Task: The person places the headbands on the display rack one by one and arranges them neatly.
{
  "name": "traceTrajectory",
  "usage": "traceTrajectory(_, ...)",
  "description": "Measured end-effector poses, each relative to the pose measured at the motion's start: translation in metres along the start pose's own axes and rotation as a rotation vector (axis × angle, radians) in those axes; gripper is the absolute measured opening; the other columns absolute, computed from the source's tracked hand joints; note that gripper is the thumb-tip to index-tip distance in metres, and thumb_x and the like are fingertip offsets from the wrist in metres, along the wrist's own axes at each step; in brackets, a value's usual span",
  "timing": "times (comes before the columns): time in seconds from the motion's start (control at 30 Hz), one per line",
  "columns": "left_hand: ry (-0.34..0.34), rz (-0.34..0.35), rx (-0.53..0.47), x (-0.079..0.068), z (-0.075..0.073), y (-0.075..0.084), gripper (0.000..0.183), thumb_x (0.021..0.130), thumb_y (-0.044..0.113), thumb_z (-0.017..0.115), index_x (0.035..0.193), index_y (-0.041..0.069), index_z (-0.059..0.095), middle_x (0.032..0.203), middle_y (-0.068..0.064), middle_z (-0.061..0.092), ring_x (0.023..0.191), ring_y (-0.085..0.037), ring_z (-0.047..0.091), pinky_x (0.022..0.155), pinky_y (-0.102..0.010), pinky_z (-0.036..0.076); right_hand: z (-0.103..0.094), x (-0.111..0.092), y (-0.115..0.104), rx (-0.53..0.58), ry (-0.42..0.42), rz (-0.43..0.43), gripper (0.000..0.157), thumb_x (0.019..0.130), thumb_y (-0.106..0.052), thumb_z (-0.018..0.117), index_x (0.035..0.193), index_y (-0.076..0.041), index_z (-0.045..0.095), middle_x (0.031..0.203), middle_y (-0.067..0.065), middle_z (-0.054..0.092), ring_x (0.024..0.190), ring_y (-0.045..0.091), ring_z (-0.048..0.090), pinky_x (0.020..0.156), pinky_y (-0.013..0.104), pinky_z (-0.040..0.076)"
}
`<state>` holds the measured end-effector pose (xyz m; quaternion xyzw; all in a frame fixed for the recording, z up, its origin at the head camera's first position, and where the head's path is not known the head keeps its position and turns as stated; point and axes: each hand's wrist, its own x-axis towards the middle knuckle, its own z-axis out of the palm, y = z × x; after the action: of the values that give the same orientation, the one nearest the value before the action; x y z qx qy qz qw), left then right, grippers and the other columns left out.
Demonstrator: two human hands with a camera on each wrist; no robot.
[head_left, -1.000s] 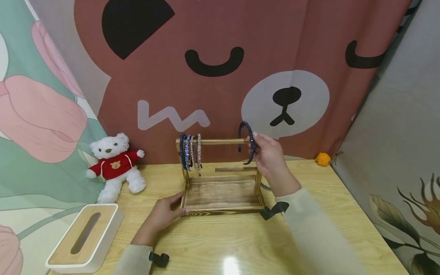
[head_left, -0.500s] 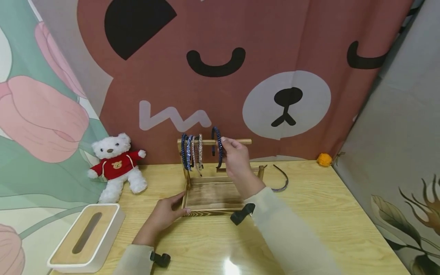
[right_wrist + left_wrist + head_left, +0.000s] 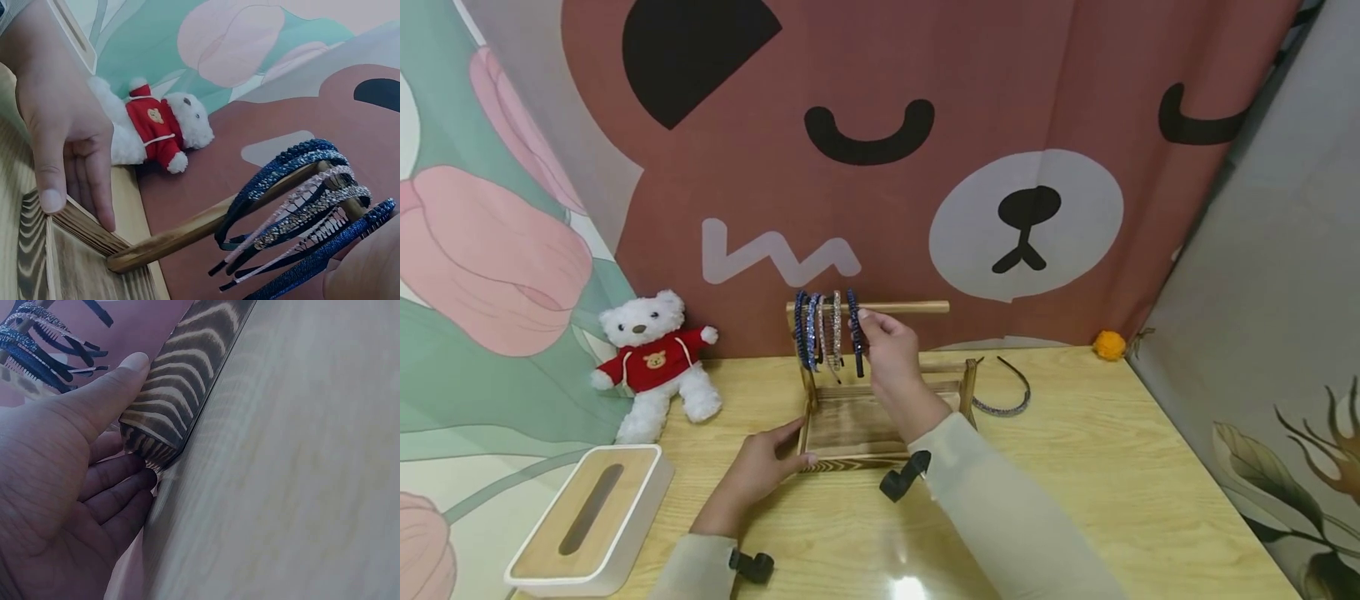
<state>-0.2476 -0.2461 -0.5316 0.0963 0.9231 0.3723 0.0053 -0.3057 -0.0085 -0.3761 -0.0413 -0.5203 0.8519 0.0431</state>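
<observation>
A wooden headband stand (image 3: 850, 465) has a base tray and a raised bar (image 3: 917, 307). Several glittery headbands (image 3: 818, 329) in blue, pink and silver hang at the bar's left end. My right hand (image 3: 895, 358) pinches a dark blue headband (image 3: 854, 321), which hangs over the bar just right of the others, a small gap apart. In the right wrist view, this blue headband (image 3: 325, 265) slants beside the hanging group. My left hand (image 3: 760, 468) holds the stand's front left corner, thumb on the front rail (image 3: 181, 375) and fingers along the side. The right forearm hides part of the tray.
Another headband (image 3: 1003, 410) lies on the table right of the stand. A white teddy bear (image 3: 655, 362) in a red top sits at the back left. A tissue box (image 3: 587, 517) stands front left. An orange pompom (image 3: 1108, 345) is at the back right.
My right hand has carried the dark blue headband left along the bar, from its right end to beside the hanging group. The left hand has stayed on the stand's corner.
</observation>
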Motion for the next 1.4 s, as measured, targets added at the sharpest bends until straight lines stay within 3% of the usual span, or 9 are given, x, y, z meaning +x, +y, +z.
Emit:
traceTrajectory(0.5, 0.000, -0.004, 0.001, 0.000, -0.001, 0.000, 0.075, 0.095, 0.045, 0.085, 0.161, 0.021, 0.058, 0.157, -0.015, 0.062, 0.148, -0.040, 0.056, 0.122, -0.059, 0.047, 0.012, -0.003, 0.011, 0.006, 0.031, -0.028, 0.018, 0.107, -0.013, 0.072, 0.109, 0.003, 0.079, 0.089, -0.001, 0.072, 0.078, 0.011, 0.067, 0.075, 0.023, 0.059)
traceTrajectory(0.73, 0.000, -0.003, -0.002, 0.000, -0.001, -0.001, 0.074, 0.095, 0.045, 0.085, 0.160, 0.020, 0.058, 0.156, -0.017, 0.062, 0.147, -0.040, 0.057, 0.122, -0.059, 0.048, 0.009, -0.003, 0.013, -0.011, 0.020, -0.025, 0.023, 0.107, -0.021, 0.074, 0.111, 0.000, 0.081, 0.093, -0.001, 0.073, 0.081, 0.011, 0.067, 0.076, 0.024, 0.058)
traceTrajectory(0.83, -0.002, -0.004, -0.004, -0.001, -0.001, 0.000, 0.075, 0.096, 0.044, 0.085, 0.161, 0.020, 0.058, 0.157, -0.017, 0.062, 0.148, -0.040, 0.056, 0.122, -0.059, 0.048, -0.001, -0.005, 0.014, -0.041, -0.006, -0.039, 0.030, 0.108, -0.028, 0.072, 0.118, 0.000, 0.080, 0.103, 0.003, 0.078, 0.089, 0.012, 0.070, 0.083, 0.028, 0.060)
traceTrajectory(1.03, -0.021, -0.003, 0.012, 0.000, -0.004, 0.002, 0.076, 0.096, 0.047, 0.084, 0.162, 0.020, 0.056, 0.158, -0.016, 0.060, 0.149, -0.041, 0.055, 0.122, -0.060, 0.047, -0.052, -0.015, 0.004, -0.216, -0.136, -0.132, 0.037, 0.115, -0.033, 0.058, 0.132, -0.005, 0.075, 0.128, 0.013, 0.078, 0.109, 0.017, 0.074, 0.106, 0.037, 0.061)
traceTrajectory(1.23, -0.008, -0.005, 0.004, 0.001, -0.007, 0.003, 0.076, 0.096, 0.045, 0.085, 0.162, 0.020, 0.056, 0.158, -0.016, 0.060, 0.149, -0.041, 0.055, 0.122, -0.059, 0.047, -0.130, -0.013, -0.024, -0.418, -0.137, -0.414, 0.032, 0.115, -0.025, 0.060, 0.119, 0.004, 0.074, 0.115, 0.017, 0.080, 0.099, 0.013, 0.075, 0.097, 0.028, 0.063)
traceTrajectory(1.33, -0.018, -0.006, -0.006, 0.002, -0.004, 0.002, 0.077, 0.096, 0.045, 0.085, 0.162, 0.020, 0.055, 0.159, -0.015, 0.059, 0.150, -0.040, 0.054, 0.123, -0.059, 0.046, -0.186, -0.001, -0.034, -0.661, -0.092, -0.525, 0.032, 0.114, -0.025, 0.061, 0.117, 0.003, 0.076, 0.112, 0.017, 0.080, 0.100, 0.009, 0.072, 0.092, 0.022, 0.060)
traceTrajectory(1.4, -0.024, -0.007, -0.009, 0.002, -0.002, 0.002, 0.077, 0.096, 0.046, 0.084, 0.163, 0.021, 0.055, 0.160, -0.014, 0.059, 0.150, -0.039, 0.053, 0.124, -0.058, 0.046, -0.227, 0.007, -0.035, -0.897, -0.081, -0.524, 0.035, 0.114, -0.032, 0.061, 0.121, -0.002, 0.077, 0.116, 0.015, 0.079, 0.105, 0.015, 0.072, 0.092, 0.030, 0.061)
